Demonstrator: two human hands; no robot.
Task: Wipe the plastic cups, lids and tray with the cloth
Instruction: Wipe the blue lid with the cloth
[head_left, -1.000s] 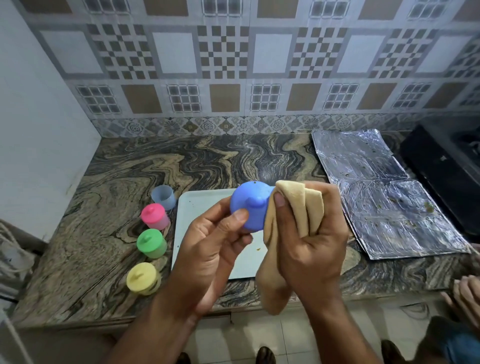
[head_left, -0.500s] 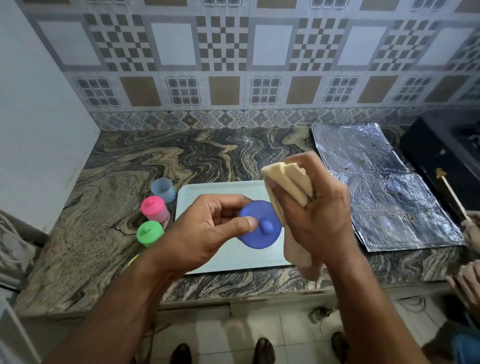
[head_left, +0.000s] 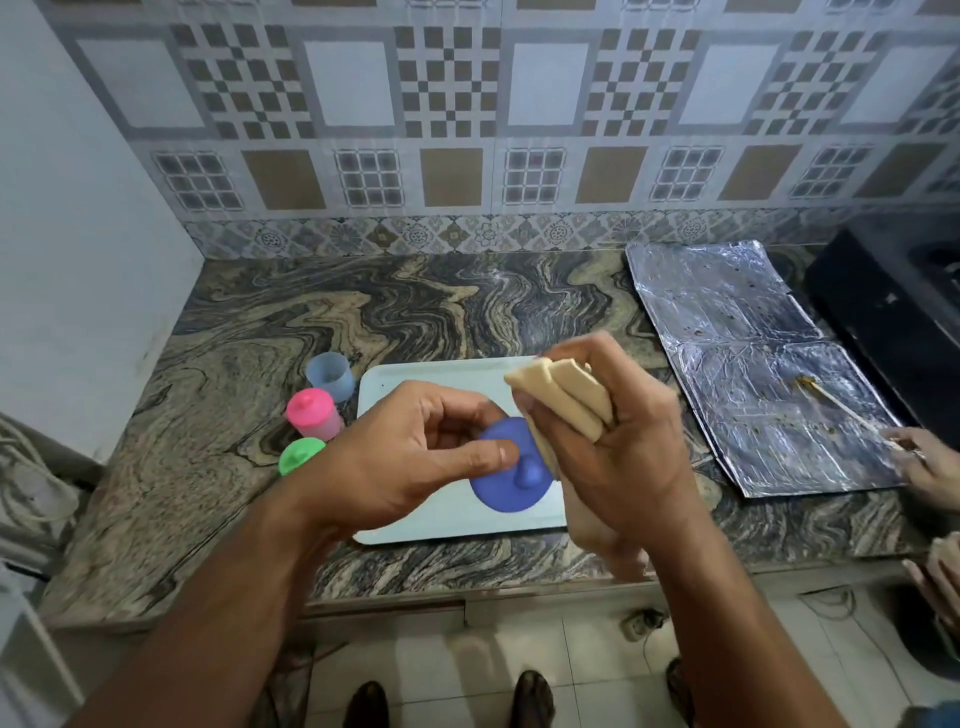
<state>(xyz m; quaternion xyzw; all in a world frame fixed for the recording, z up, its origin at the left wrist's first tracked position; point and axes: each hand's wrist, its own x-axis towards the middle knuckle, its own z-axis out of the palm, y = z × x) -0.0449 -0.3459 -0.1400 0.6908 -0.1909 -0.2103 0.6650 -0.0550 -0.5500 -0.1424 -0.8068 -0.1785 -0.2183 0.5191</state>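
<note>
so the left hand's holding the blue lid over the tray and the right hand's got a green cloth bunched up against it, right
Not quite: the cloth is beige, not green, as the head view shows. The rest holds: the left hand holds the blue lid over the tray, and the right hand grips the bunched cloth against it.

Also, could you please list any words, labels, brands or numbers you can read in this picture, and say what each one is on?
None can be read.
The blue lid, cloth, tray and pink-lidded cup show no print.
The wall tiles bear patterns only, no writing.
A small pale mark on the black stove is too blurred to read.
</note>
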